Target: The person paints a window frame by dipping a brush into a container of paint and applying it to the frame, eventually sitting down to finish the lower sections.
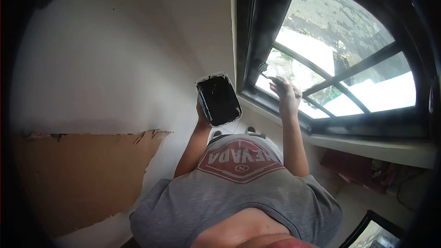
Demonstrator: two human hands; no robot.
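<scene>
Against the window frame [250, 46], right hand [288, 95] holds the brush [265, 70].

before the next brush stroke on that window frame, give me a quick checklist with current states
1. Left hand grips the paint tray: ok.
2. Tray holds black paint: ok.
3. Tray level: not ok, it tilts toward the camera.
4. Right hand holds the brush: ok.
5. Bristles against the dark window frame: ok.
6. Paint load on the bristles: cannot tell.
</scene>
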